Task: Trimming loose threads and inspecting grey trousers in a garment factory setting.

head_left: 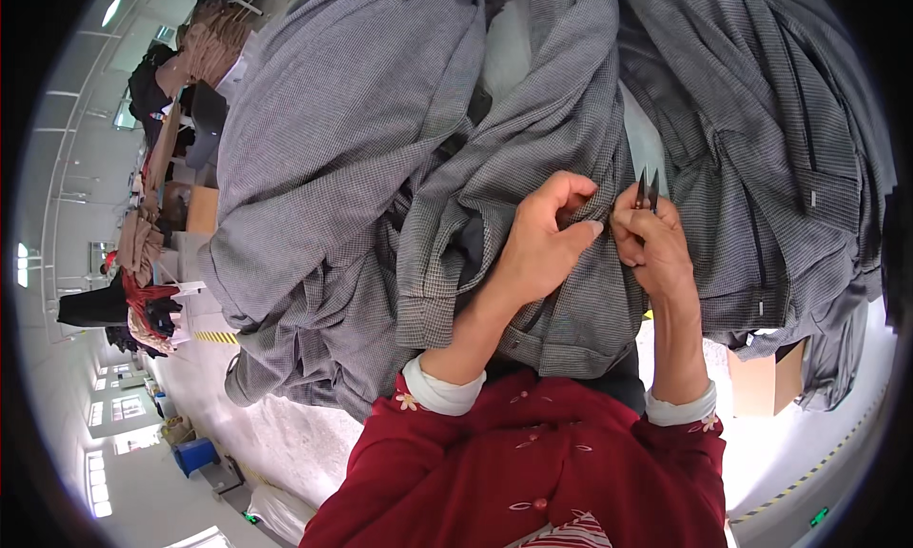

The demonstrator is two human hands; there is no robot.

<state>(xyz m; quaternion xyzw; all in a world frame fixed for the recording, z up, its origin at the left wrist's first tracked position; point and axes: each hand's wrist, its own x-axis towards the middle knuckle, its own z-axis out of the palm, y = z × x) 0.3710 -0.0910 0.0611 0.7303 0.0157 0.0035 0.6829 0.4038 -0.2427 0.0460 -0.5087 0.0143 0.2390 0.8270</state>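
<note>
Head: left hand [540,246] touches grey cloth [594,305]; right hand [660,245] holds snips [653,190].

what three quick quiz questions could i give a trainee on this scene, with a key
1. Short answer: which hand holds the dark thread snips?

2. True or false: the tips of the snips point toward the red jacket that the person wears.

3. Multiple choice: what pattern do the grey garments show?
a) large flowers
b) fine check
c) wide stripes

Key:
1. The right hand.
2. False: the tips point away from it.
3. b
</note>
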